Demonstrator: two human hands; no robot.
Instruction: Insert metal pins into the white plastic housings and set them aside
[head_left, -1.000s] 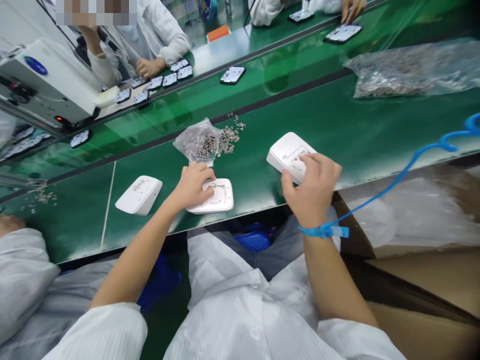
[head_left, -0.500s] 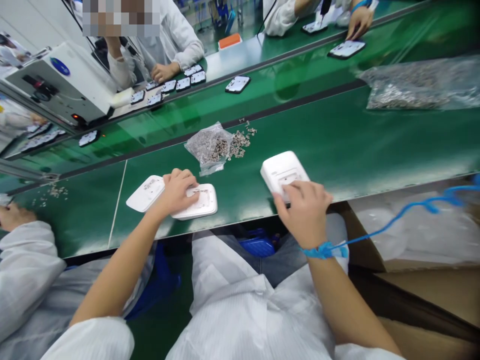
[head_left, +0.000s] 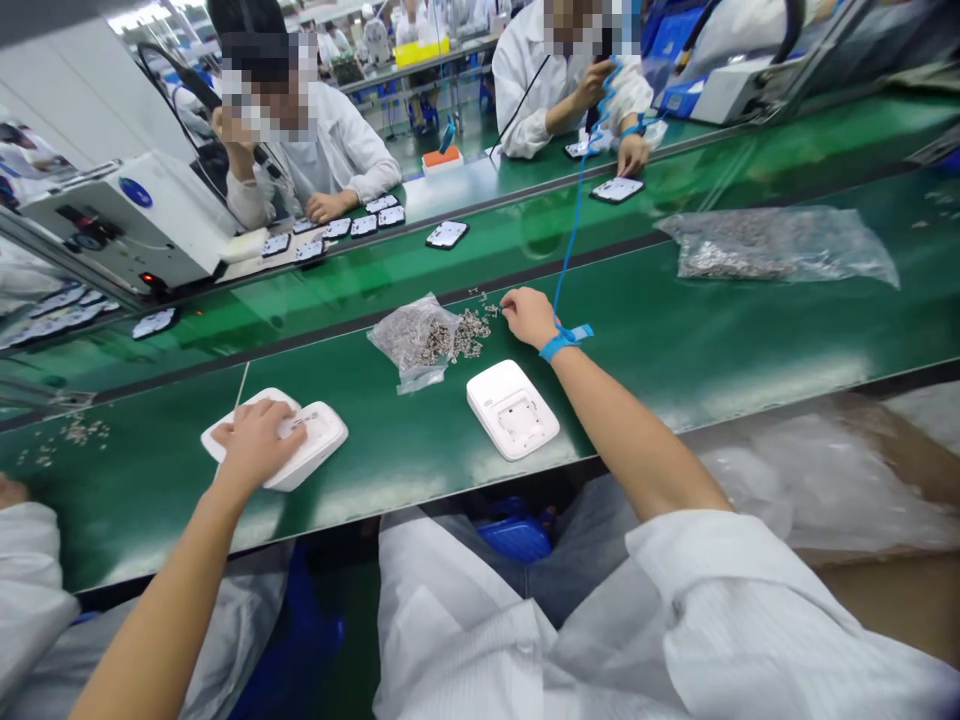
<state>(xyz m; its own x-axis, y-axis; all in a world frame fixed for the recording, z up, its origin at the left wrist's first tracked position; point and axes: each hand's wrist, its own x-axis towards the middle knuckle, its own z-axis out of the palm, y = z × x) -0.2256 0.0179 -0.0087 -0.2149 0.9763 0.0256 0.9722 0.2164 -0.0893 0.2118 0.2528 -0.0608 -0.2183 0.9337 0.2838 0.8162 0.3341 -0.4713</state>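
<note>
My left hand [head_left: 262,435] lies over two white plastic pieces at the left, its fingers bent over them. Below its thumb is a white plastic housing [head_left: 322,437], overlapping a flatter white cover [head_left: 259,397] behind the fingers. My right hand [head_left: 531,318] is at the edge of a pile of small metal parts [head_left: 471,335], fingers pinched together; whether a part is between the fingertips is too small to tell. Another white housing [head_left: 501,385], with a square recess, lies untouched just below that hand. A blue wrist strap [head_left: 564,342] circles my right wrist.
A clear plastic bag [head_left: 409,335] spills the metal parts onto the green bench. A larger bag of metal parts [head_left: 780,245] lies at the right. Across a glossy green strip, co-workers handle dark-edged plates [head_left: 448,235]. A blue cord [head_left: 574,240] rises from my wrist.
My right hand has let go of the right housing and reached forward to the metal parts. My left hand has shifted left along with its housing and cover. The view has tilted up.
</note>
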